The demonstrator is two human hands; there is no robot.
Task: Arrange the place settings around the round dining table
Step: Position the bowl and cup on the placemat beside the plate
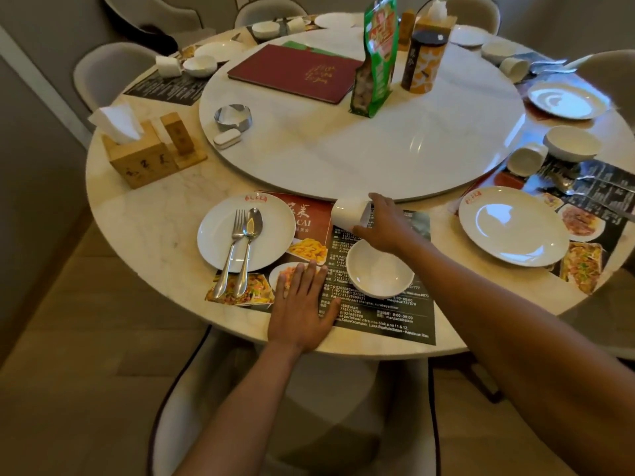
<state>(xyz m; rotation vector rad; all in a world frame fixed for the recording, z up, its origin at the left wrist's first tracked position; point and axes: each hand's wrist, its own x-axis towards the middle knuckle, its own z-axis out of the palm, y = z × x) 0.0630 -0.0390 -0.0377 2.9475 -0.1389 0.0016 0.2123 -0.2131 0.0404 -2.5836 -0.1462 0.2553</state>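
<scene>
On the near side of the round table (154, 235) lies a printed paper placemat (378, 314). My left hand (302, 304) presses flat on its near left part, fingers straight. My right hand (385, 225) grips a white cup (350, 211) tipped on its side at the mat's far edge. A white bowl (378, 269) sits on the mat just below that hand. At the mat's left a white plate (220, 228) carries a fork (233, 249) and a spoon (249, 245).
A white lazy Susan (343, 146) fills the table's middle with a red menu (292, 72), a green snack bag (376, 56), a canister and an ashtray. A wooden tissue box (137, 156) stands at left. Other settings ring the table, with a plate (513, 225) at right. Chairs surround it.
</scene>
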